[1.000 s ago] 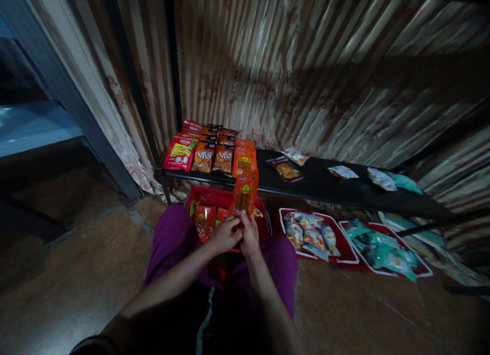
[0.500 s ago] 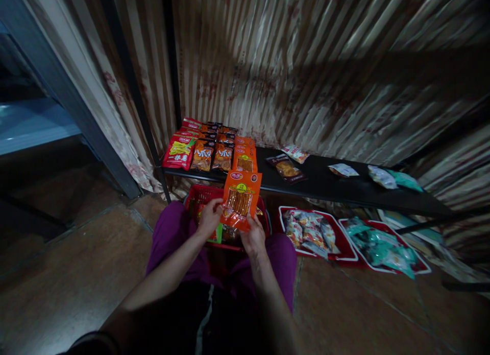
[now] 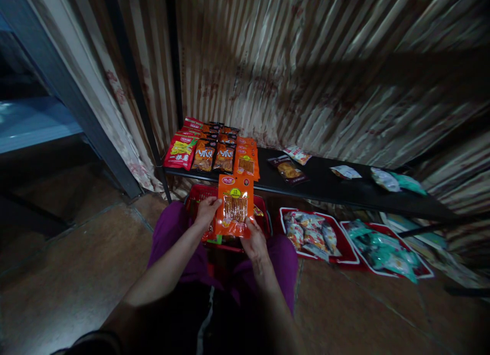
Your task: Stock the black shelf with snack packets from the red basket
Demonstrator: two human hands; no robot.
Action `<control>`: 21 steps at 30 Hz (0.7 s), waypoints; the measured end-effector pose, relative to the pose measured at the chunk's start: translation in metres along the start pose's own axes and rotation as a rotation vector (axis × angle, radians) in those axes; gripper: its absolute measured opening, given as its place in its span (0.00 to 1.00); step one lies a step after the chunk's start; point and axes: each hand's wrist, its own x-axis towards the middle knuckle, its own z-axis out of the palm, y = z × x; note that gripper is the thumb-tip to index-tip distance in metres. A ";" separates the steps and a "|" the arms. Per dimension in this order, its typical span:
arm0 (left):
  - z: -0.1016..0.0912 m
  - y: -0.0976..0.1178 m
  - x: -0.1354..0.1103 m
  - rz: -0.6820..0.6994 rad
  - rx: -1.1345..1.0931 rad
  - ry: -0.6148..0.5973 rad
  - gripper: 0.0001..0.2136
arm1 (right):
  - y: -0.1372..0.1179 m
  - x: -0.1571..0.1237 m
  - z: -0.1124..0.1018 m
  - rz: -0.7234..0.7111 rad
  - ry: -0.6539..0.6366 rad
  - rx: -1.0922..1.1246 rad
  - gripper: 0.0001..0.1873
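An orange snack packet (image 3: 235, 207) with a clear window showing brown strips is held upright above a red basket (image 3: 199, 191) between my knees. My left hand (image 3: 207, 212) grips its left edge, thumb on the front. At the lower right corner, my right hand (image 3: 254, 238) pinches the same packet. Behind it, on the black shelf (image 3: 264, 176), similar orange packets (image 3: 246, 158) stand in a row. To their left are black-and-orange snack bags (image 3: 204, 155) and red bags (image 3: 180, 151). The packet hides much of the basket's contents.
Farther right on the shelf lie a dark brown bag (image 3: 288, 169), a white-and-red bag (image 3: 297, 154), a pale bag (image 3: 345, 172) and a teal bag (image 3: 409, 182). Two baskets on the floor hold white-and-orange bags (image 3: 314, 233) and teal bags (image 3: 386, 249). A shelf post (image 3: 164, 184) rises at the left.
The orange packet has shifted slightly left and down and turned more upright, facing me more squarely. My left hand has moved up along its edge. Both hands still hold it.
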 end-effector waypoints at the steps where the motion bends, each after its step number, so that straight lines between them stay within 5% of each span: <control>1: 0.000 0.000 -0.001 -0.006 -0.005 -0.016 0.07 | 0.001 0.000 0.000 0.001 -0.003 -0.003 0.15; 14: 0.003 -0.006 -0.001 0.023 0.032 -0.026 0.07 | 0.002 0.002 -0.002 -0.028 0.019 -0.134 0.19; 21: 0.010 -0.001 -0.002 -0.030 0.043 -0.078 0.11 | 0.006 0.011 -0.008 -0.082 0.154 -0.129 0.18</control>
